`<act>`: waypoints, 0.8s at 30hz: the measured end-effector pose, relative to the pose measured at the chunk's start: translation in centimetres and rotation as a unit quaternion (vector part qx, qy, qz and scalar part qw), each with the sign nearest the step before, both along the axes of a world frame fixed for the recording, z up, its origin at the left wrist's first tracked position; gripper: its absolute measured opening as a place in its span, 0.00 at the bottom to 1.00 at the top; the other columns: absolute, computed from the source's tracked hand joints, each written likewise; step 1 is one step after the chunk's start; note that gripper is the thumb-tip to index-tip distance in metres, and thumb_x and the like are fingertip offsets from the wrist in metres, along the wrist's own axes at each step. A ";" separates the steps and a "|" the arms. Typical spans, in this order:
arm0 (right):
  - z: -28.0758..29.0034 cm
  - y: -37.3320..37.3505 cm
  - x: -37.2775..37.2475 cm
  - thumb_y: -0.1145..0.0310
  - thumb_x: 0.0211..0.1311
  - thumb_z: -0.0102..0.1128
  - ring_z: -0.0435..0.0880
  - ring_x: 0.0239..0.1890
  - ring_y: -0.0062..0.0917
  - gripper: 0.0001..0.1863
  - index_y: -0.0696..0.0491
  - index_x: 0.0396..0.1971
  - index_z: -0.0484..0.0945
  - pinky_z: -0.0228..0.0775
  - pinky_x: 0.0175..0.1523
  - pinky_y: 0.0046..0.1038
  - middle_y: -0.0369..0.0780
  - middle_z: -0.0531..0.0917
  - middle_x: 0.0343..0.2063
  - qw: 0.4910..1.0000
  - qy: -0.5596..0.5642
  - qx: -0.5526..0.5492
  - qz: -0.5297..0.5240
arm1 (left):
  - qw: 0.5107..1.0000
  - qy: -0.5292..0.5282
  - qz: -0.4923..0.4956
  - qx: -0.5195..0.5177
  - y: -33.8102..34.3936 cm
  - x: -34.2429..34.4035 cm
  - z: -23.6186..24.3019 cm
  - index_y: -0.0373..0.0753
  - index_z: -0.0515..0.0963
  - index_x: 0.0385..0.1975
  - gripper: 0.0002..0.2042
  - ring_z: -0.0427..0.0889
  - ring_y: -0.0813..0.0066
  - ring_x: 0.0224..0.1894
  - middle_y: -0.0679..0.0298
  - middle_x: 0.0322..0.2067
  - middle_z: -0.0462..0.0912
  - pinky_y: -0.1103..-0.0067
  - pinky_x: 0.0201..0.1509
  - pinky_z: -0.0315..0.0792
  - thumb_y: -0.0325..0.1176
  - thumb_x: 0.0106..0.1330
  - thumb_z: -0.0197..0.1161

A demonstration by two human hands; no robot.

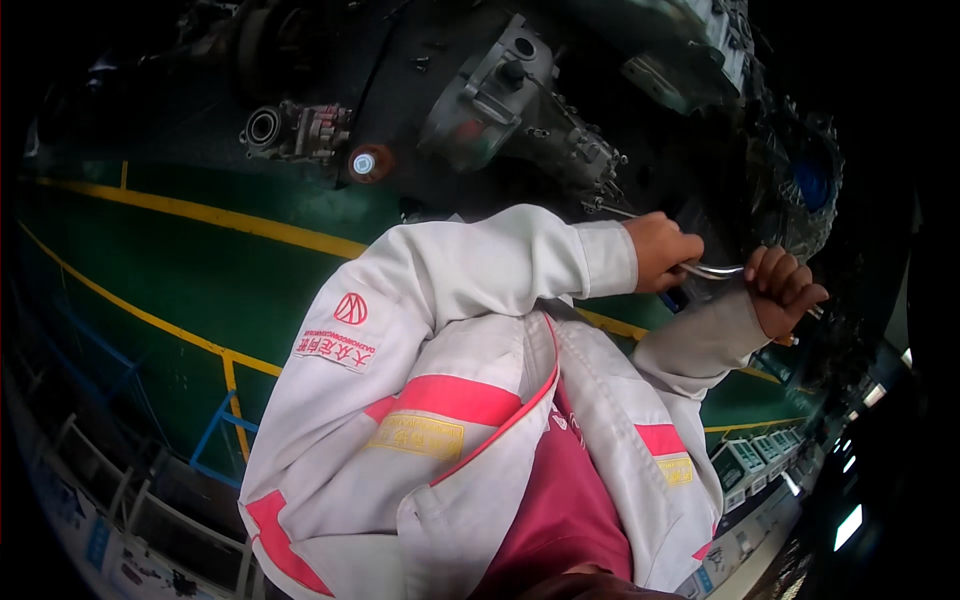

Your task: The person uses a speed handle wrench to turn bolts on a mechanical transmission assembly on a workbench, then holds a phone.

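A bent chrome bar (716,271), crank-like in shape, runs between my two hands. My left hand (662,250) is closed around it, the arm reaching across to the right. Further right, the curled fingers of my right hand (782,290) are closed on the same bar near its other end. Beyond my left hand a thin rod points toward the grey gearbox (490,110) on the dark bench. Whether the rod touches the gearbox, or belongs to the bar, I cannot tell.
A smaller metal assembly (300,132) and a brown bottle (371,163) with a pale top stand left on the bench. Metal housings (690,55) lie at the back right, one with a blue part (812,186). The green floor (200,270) has yellow lines.
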State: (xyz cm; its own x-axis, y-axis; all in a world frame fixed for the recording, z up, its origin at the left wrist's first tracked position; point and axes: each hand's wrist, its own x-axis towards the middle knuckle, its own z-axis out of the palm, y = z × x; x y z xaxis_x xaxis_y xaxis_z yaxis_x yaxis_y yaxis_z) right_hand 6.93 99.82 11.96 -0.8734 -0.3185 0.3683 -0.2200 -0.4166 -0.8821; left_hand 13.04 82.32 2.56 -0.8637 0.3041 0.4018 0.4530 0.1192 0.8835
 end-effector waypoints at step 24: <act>0.1 3.1 -1.3 0.46 0.70 0.34 0.49 0.10 0.18 0.28 0.46 0.11 0.54 0.47 0.16 0.22 0.31 0.55 0.08 0.982 0.149 -0.097 -0.058 | 0.958 0.213 0.137 -0.134 7.4 -2.4 -0.1 0.42 0.67 0.24 0.09 0.70 0.69 0.28 0.67 0.21 0.68 0.77 0.36 0.66 0.28 0.43 0.60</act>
